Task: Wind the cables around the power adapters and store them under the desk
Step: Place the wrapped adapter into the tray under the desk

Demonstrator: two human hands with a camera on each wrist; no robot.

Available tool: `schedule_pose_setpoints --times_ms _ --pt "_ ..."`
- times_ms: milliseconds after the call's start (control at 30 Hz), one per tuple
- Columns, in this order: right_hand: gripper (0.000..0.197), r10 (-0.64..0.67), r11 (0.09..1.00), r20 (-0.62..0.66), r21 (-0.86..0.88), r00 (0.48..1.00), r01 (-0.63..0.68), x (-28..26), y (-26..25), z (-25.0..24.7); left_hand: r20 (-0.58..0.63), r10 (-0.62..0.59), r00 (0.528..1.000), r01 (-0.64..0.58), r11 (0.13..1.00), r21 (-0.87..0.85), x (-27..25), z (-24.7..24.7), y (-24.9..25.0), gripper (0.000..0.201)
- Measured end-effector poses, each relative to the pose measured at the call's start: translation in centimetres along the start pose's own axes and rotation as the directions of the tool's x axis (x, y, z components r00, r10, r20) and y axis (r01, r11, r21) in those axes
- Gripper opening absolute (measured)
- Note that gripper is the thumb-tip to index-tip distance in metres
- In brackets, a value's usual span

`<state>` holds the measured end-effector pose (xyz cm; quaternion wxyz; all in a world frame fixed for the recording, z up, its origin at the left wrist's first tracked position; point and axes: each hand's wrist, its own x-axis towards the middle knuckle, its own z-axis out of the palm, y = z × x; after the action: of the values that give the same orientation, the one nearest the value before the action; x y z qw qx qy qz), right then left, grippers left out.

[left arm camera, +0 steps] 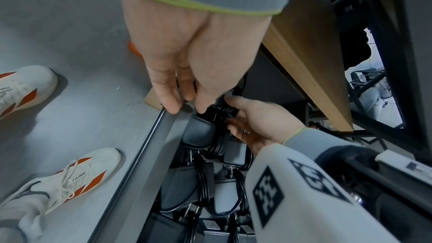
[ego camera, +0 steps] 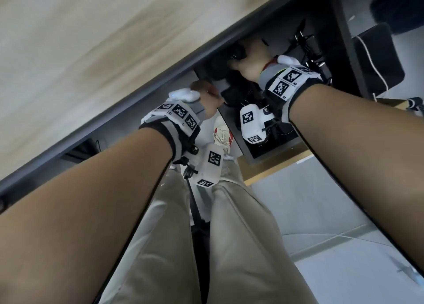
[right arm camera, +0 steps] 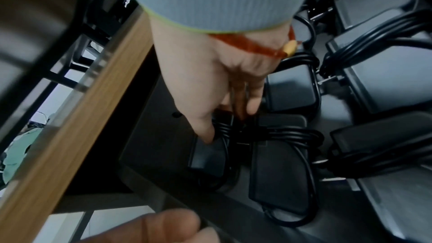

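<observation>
Both forearms reach forward and under the edge of the bench (ego camera: 96, 58), wrists bent toward a dark tray (left arm camera: 149, 156) mounted below it. The right hand (right arm camera: 210, 84) points its fingers (right arm camera: 205, 132) downward onto a black power adapter (right arm camera: 205, 156) at the near end of the tray; the thumb and the fingers close narrowly on the bundle of cable (right arm camera: 268, 133) wound across that adapter, pinching it. A red cord bracelet (right arm camera: 252, 45) circles the right wrist.

The left hand (left arm camera: 194, 58) hangs with its fingers (left arm camera: 168, 99) extended and relaxed, tips resting at the rim of the tray just beside the right fingers; it encloses nothing. Whether the left fingertips touch the adapter cannot be told.

Beyond the right fingers, several more wound adapters (right arm camera: 292, 88) lie side by side in the tray, close-packed and partly overlapping, their cables looped round them. Below the left fingers, on the grey floor (left arm camera: 70, 25), stand two white and orange shoes (left arm camera: 70, 178).
</observation>
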<state>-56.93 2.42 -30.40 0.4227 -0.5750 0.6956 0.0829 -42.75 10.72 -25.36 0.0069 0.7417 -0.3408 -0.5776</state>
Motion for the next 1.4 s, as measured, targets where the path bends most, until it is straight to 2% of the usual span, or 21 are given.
schedule_pose_setpoints --times_ms 167,300,333,400,433,600,667,700,767,900,1033,1200,1400 --pt "0.053 -0.014 0.996 -0.001 -0.092 1.0 0.014 0.3 0.4 0.8 -0.007 0.035 0.999 -0.034 0.996 0.083 0.8 0.6 -0.2 0.032" --pt "0.051 0.023 0.992 -0.017 -0.122 1.0 -0.025 0.1 0.4 1.1 -0.076 0.023 0.997 -0.023 1.0 0.002 1.0 0.9 0.1 0.034" --pt "0.052 0.029 0.991 -0.01 -0.129 1.0 -0.03 0.0 0.5 1.1 -0.082 0.012 0.997 -0.014 1.0 -0.028 0.8 0.9 0.4 0.032" --pt "0.052 0.014 0.994 -0.015 -0.11 1.0 -0.016 -0.4 0.8 1.2 -0.067 -0.014 0.998 0.016 0.999 0.039 0.4 0.7 0.7 0.016" --pt "0.051 0.0 0.997 -0.027 -0.081 1.0 -0.002 -1.0 1.0 1.0 -0.05 -0.011 0.999 0.014 0.998 0.066 0.1 0.6 0.8 0.008" --pt "0.048 -0.039 0.986 -0.099 0.159 0.994 0.054 -4.5 1.6 -1.3 -0.023 0.008 1.0 -0.008 1.0 -0.016 -2.0 0.9 1.7 0.018" --pt "0.038 -0.009 0.968 -0.104 0.247 0.995 0.034 -6.2 1.9 -2.6 -0.029 0.02 0.999 -0.024 0.99 -0.138 -3.5 0.9 2.8 0.018" --pt "0.032 0.006 0.957 -0.098 0.29 0.995 0.023 -7.1 2.0 -3.2 -0.03 0.037 0.999 -0.041 0.985 -0.166 -4.3 0.9 3.2 0.011" --pt "0.018 0.018 0.936 -0.089 0.351 0.996 0.015 -9.0 2.3 -4.5 -0.005 0.056 0.998 -0.056 0.992 -0.111 -5.9 0.8 4.1 0.003" --pt "0.005 0.025 0.89 -0.127 0.454 0.992 0.036 -12.0 1.4 -7.5 0.051 0.157 0.986 -0.15 0.982 -0.119 -10.1 -0.5 6.1 0.008" --pt "0.012 -0.011 0.859 -0.189 0.501 0.982 0.106 -14.6 -1.6 -11.0 0.08 0.222 0.972 -0.2 0.955 -0.219 -13.4 -3.6 8.1 0.017" --pt "0.003 -0.094 0.816 -0.253 0.534 0.963 0.22 -17.5 -9.2 -15.3 -0.07 0.295 0.953 -0.302 0.908 -0.29 -16.5 -10.1 10.3 0.009" --pt "0.015 -0.197 0.775 -0.217 0.563 0.956 0.287 -18.5 -20.5 -18.0 -0.261 0.289 0.921 -0.366 0.871 -0.326 -18.3 -20.6 10.7 0.014"
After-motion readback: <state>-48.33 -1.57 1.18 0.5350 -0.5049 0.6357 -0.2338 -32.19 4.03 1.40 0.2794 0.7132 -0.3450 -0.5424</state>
